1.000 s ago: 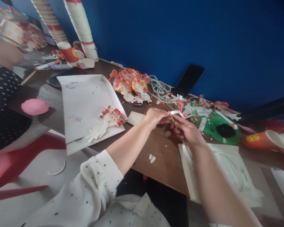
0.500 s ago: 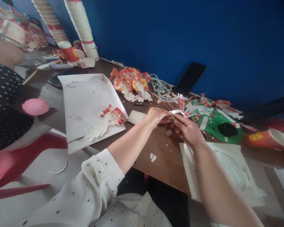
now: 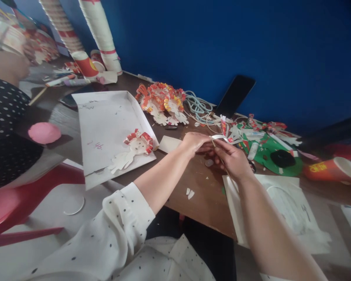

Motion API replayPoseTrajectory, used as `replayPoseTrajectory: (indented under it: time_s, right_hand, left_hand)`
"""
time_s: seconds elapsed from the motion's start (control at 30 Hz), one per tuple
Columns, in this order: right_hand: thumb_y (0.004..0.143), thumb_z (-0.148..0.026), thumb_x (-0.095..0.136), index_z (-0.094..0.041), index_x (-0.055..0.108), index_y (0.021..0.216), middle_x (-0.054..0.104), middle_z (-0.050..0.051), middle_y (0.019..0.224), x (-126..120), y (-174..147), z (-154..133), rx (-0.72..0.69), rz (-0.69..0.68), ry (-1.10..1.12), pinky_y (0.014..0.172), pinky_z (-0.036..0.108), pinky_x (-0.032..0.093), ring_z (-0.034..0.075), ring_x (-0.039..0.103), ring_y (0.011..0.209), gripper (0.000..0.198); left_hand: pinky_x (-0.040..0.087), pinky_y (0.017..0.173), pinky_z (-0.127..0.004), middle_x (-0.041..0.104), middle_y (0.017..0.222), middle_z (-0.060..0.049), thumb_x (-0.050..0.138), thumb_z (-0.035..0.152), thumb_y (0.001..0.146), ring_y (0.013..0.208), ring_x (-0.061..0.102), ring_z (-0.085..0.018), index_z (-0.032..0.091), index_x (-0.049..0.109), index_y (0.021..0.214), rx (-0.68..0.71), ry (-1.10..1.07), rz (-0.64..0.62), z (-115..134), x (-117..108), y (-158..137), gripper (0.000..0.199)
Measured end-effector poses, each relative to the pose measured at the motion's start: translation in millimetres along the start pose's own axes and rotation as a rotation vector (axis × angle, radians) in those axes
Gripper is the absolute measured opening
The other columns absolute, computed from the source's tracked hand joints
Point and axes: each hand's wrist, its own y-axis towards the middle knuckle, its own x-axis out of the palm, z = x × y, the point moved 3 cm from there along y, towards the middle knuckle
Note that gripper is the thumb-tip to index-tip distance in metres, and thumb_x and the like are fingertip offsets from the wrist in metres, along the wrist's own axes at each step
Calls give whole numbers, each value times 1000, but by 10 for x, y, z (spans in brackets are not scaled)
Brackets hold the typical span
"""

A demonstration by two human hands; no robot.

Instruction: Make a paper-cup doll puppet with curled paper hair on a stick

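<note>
My left hand and my right hand meet over the brown table. Between my right thumb and fingers is a thin wooden stick, whose far end reaches my left fingertips. A curved white paper strip arches from that stick end, pinched at my left fingertips. My left hand's far fingers are partly hidden. Left of my hands, a paper figure with a red curled fringe lies on a white box lid. Small white paper scraps lie on the table nearer me.
Several similar paper figures are heaped at the back, beside a pale blue cord. A phone leans on the blue wall. Green card with scraps and a paper cup lie right. Another person's dotted sleeve is at left.
Both hands stay almost in place, still on the stick and strip. The view shifts very slightly. The paper cup at right has moved a little.
</note>
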Motion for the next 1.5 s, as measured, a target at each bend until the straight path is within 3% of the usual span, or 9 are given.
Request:
replayPoseTrajectory:
  time_s: [0.3,0.67,1.23,1.37,1.5]
  right_hand:
    - [76,-35,72,-21,67,125,68,2,71,6,2,-12,-16,-5,-43,38,20,34,10,53,50,52]
    - [69,-36,77,-16,65,127,68,2,70,-2,6,12,47,-27,73,36,18,30,8,49,47,63]
    - [78,-37,65,-17,64,131,68,3,66,5,-42,-42,-41,-21,-199,38,23,36,11,49,42,56]
    - [83,-37,59,-15,65,129,71,5,71,2,-51,-70,-126,-12,-344,42,26,42,14,55,45,51]
    - [87,-33,53,-16,68,124,75,7,81,-8,-68,-112,-332,27,-606,63,31,54,17,64,56,43]
  left_hand:
    - [57,70,-26,66,60,-4,77,8,70,63,66,-13,10,66,66,18,-41,9,9,21,-44,12]
    - [57,71,-26,65,60,-4,75,7,70,65,66,-14,11,66,63,26,-52,-4,9,26,-60,12]
    - [55,69,-26,65,59,-5,74,4,68,55,62,-11,10,64,59,23,-21,1,0,39,-20,15]
    - [55,67,-25,64,57,-4,71,3,70,54,61,-11,10,64,59,23,-19,10,-6,42,-19,15]
    - [56,67,-24,64,56,-3,69,2,71,56,62,-11,10,64,60,14,-21,19,-14,46,-12,14]
